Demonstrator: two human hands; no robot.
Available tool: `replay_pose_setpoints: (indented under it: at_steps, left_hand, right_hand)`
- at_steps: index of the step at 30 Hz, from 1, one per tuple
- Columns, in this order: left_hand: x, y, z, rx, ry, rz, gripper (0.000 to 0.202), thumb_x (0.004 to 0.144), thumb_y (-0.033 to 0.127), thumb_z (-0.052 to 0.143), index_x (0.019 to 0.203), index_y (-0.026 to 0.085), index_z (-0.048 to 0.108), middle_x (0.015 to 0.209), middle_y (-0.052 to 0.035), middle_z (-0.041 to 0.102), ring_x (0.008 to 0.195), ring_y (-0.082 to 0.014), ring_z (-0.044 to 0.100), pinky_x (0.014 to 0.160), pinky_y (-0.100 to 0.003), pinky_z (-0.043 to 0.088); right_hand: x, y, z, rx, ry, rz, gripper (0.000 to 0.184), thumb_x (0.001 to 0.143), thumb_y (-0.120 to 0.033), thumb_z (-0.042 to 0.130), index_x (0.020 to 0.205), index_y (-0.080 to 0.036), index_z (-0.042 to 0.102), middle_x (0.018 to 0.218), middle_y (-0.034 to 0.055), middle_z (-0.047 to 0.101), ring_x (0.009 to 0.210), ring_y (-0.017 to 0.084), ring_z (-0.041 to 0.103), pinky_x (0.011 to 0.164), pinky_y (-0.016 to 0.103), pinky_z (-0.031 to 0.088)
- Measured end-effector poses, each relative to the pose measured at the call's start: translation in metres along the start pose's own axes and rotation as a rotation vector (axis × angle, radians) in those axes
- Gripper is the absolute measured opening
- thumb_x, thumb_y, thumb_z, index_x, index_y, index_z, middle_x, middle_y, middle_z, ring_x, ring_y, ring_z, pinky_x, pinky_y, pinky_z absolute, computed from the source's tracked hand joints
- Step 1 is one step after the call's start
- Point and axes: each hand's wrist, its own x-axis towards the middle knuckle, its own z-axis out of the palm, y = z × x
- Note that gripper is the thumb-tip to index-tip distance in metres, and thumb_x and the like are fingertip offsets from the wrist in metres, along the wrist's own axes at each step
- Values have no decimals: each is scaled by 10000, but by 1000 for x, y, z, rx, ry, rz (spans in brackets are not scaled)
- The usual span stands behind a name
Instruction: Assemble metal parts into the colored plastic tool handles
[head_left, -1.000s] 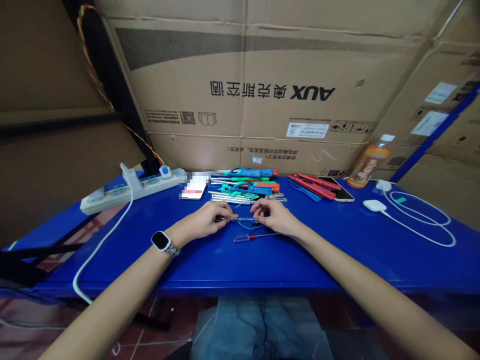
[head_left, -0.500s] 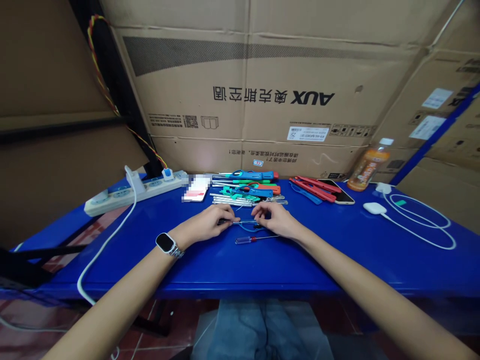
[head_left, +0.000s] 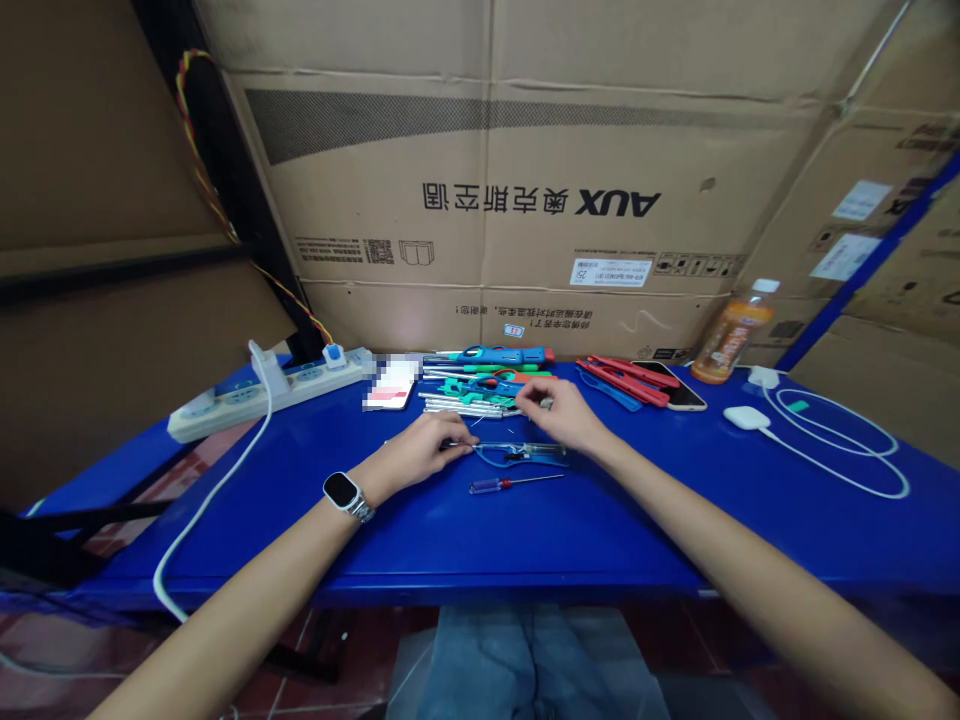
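Observation:
My left hand (head_left: 433,443) is closed on the thin metal end of an opened blue stick lighter (head_left: 529,457), which lies on the blue table with its inner parts showing. My right hand (head_left: 559,410) is raised just beyond it, fingers curled in a pinch by the row of parts; what they hold, if anything, I cannot make out. A screwdriver (head_left: 491,486) with a clear purple handle lies nearer to me, its shaft pointing right. Behind the hands are blue stick lighters (head_left: 506,355), green plastic pieces (head_left: 459,388) and several metal tubes (head_left: 457,404).
Red and blue lighter shells (head_left: 626,380) lie partly over a phone (head_left: 686,395) at right. Farther right are an orange drink bottle (head_left: 731,335) and a white charger case (head_left: 745,418) with its cable. A power strip (head_left: 300,380) stands at left, beside a white card-like item (head_left: 394,385).
My right hand has left the opened lighter and moved up and away toward the parts row, uncovering the lighter's right end and the screwdriver's tip. My left hand keeps its hold.

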Motion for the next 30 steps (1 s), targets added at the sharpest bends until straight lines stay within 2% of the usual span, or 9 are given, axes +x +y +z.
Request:
replay_pose_setpoints:
  at_steps: [2,6,10,13,16,20,22,26,30]
  left_hand:
    - [0,-1,0,3,3,-8,214,957,296,539,986,171,710,968,-85,690,879,-192,645,812,-307,500]
    - [-1,-2,1,15,18,-53,189,938,291,565,1026,174,683,942,-68,687,851,-182,645,788,-300,507]
    - [-1,-1,2,19,7,-59,181,938,290,554,1027,185,671,970,-64,679,886,-189,642,807,-313,508]
    - [-1,0,2,37,-3,-56,183,930,300,563,1034,189,665,1003,-67,671,922,-201,633,836,-334,504]
    - [-2,2,3,47,8,-54,200,925,316,571,1054,191,659,1023,-69,663,939,-206,623,851,-346,500]
    - [-3,5,1,46,47,-39,210,929,329,559,1051,194,662,1016,-71,655,927,-202,617,837,-337,500]
    - [-1,7,-4,69,76,-30,206,946,323,524,1017,191,664,985,-68,654,899,-196,618,813,-326,495]
    - [16,0,-19,205,117,-83,197,940,248,488,911,170,666,884,-71,663,796,-196,616,743,-315,469]
    - [40,-15,-24,343,123,-212,116,839,149,558,847,163,673,868,-87,678,788,-221,629,725,-313,461]
  right_hand:
    - [19,2,-4,-141,50,0,163,864,-286,550,844,-180,673,850,42,696,763,166,606,731,290,449]
    - [54,6,-2,-483,-61,22,263,839,-326,626,1028,-155,694,1048,131,675,960,258,601,845,378,432]
    - [69,8,6,-559,-135,45,245,788,-342,699,966,-175,722,970,111,696,997,290,593,895,412,400]
    - [70,8,10,-539,-123,49,205,783,-317,703,924,-170,728,934,100,701,966,282,596,882,407,393]
    - [65,9,10,-520,-93,42,215,819,-324,665,965,-176,717,963,92,690,962,257,588,871,383,385]
    - [47,10,6,-418,-23,-34,160,868,-267,591,945,-178,699,966,73,672,934,219,573,836,346,377]
    - [37,9,3,-369,-48,-72,129,866,-228,580,896,-185,699,941,61,674,916,209,568,806,329,372]
    - [30,2,0,-397,-111,-99,113,861,-220,598,851,-195,708,917,63,673,925,225,558,805,341,354]
    - [45,-10,11,-460,-146,-123,123,854,-237,618,833,-187,729,916,92,668,932,251,553,827,363,351]
